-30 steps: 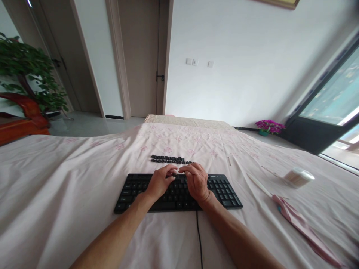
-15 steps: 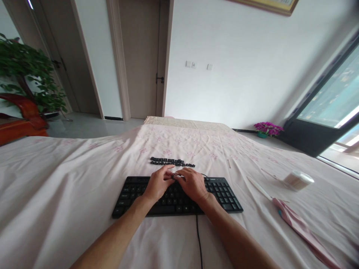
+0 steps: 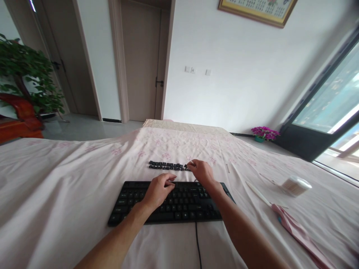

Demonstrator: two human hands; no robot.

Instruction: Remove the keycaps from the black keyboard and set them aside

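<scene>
A black keyboard (image 3: pixel 186 201) lies on the pink flowered cloth, its cord running toward me. Over its upper middle rests my left hand (image 3: pixel 160 189), thumb and fingers apart, with nothing visible between them. My right hand (image 3: pixel 202 171) reaches past the keyboard's far edge, fingers pinched on a thin shiny metal wire tool (image 3: pixel 190 160). Beside those fingertips is the right end of two rows of loose black keycaps (image 3: pixel 165 164). Whether a keycap is also in the pinch is hidden.
The wrinkled cloth (image 3: pixel 84 179) covers the whole surface. At right are a clear tub of cotton swabs (image 3: pixel 296 186), a white stick (image 3: pixel 258 192), a folded pink cloth (image 3: pixel 300 231) and a single thin swab-like stick (image 3: pixel 228 168).
My right hand has left the keyboard and moved forward to the keycap rows, taking the metal wire tool. My left hand stays over the keyboard. The view has tilted up slightly.
</scene>
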